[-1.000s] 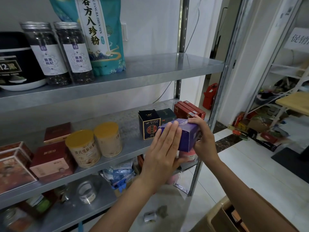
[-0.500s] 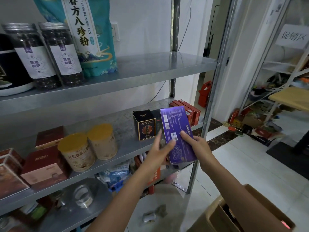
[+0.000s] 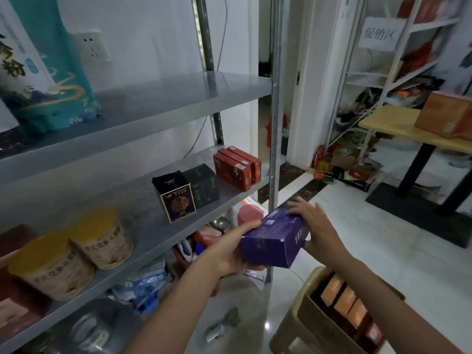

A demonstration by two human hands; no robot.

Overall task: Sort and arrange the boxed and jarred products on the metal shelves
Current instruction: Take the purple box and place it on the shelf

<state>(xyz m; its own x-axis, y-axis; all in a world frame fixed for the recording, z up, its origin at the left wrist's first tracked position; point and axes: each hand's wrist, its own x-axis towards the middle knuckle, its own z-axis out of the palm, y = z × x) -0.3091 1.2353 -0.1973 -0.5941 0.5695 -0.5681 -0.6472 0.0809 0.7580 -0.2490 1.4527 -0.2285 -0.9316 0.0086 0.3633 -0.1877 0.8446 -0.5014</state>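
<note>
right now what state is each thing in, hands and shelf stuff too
purple box, lying flat, held up by both hands
left hand, grips the box's near left end
right hand, holds its right side
black box, upright on the middle shelf
red boxes, on edge, side by side
yellow-lidded tubs, upright, lids on
carton, open

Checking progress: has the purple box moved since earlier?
Yes: the purple box went down and right, from beside the black box to below the shelf.
</note>
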